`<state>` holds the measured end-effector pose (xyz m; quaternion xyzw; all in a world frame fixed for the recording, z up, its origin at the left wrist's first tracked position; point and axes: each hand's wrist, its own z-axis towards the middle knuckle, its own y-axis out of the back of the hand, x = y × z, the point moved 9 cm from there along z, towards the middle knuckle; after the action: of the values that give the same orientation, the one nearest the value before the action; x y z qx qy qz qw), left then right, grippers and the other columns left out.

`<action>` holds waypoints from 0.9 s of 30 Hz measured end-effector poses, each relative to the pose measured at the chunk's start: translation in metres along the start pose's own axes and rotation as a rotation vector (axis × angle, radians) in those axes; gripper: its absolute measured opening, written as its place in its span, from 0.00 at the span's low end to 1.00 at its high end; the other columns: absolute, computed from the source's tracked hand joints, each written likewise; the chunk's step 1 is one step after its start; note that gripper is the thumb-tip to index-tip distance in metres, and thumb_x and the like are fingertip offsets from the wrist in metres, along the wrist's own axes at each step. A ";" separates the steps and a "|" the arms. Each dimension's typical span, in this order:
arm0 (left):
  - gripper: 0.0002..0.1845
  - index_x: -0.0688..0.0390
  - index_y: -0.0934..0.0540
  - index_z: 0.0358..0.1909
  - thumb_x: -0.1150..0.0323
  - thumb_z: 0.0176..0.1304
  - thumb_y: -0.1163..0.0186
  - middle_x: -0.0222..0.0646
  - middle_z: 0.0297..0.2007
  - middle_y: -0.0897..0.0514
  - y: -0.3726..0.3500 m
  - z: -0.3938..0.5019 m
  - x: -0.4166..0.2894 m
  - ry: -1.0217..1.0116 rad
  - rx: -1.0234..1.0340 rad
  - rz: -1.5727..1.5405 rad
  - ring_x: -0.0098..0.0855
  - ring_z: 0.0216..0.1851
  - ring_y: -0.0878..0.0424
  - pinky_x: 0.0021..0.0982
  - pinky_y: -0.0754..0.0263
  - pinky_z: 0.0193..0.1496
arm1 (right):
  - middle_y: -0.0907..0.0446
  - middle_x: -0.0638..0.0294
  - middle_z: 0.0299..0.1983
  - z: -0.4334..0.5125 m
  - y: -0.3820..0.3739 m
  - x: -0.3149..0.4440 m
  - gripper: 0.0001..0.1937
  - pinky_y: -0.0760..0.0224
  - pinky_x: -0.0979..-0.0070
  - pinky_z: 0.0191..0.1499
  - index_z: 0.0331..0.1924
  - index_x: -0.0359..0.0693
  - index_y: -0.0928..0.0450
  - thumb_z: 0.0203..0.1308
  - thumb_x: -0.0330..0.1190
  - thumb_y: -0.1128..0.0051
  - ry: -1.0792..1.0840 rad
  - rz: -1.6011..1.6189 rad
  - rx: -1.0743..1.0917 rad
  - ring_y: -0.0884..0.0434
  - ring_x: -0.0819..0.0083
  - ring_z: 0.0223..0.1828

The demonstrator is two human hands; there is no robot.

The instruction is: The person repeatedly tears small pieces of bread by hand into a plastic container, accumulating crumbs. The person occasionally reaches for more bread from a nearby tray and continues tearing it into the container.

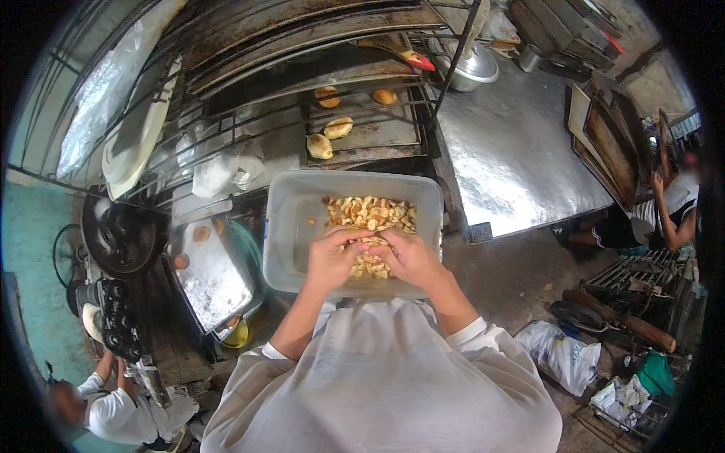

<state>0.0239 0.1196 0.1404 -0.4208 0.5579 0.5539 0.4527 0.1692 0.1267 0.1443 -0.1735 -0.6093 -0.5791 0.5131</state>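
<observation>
A translucent plastic bin [289,238] is right in front of my body. Torn bread pieces [371,212] are heaped in its middle and right part, and a small crumb lies apart to the left. Over the heap, my left hand [331,260] and my right hand [413,257] meet with fingertips pinched together. Between them is a bread piece [371,242], mostly hidden by the fingers. Just beyond the bin, several bread rolls [338,128] rest on a dark-edged baking tray [379,133]; the two nearer ones look pale and torn or peeled.
Metal rack shelves [317,51] rise beyond the bin. At right is a metal-topped table [521,130] with a lidded pot [476,68]. Another tray [215,277] with rolls is at left. One person [124,413] works lower left, another [674,198] far right. A filled sack [561,354] lies on the floor.
</observation>
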 end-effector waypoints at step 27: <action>0.11 0.59 0.19 0.35 0.83 0.51 0.40 0.34 0.35 0.16 -0.001 0.009 -0.009 -0.423 -0.115 0.419 0.41 0.39 0.19 0.39 0.25 0.43 | 0.29 0.68 0.17 -0.017 -0.090 -0.049 0.16 0.47 0.84 0.17 0.32 0.37 0.23 0.71 0.42 0.48 -0.703 1.678 0.153 0.37 0.83 0.14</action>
<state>0.0268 0.1279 0.1491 -0.1967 0.4938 0.7411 0.4101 0.1245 0.1060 0.0526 -0.6915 -0.4414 0.1122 0.5607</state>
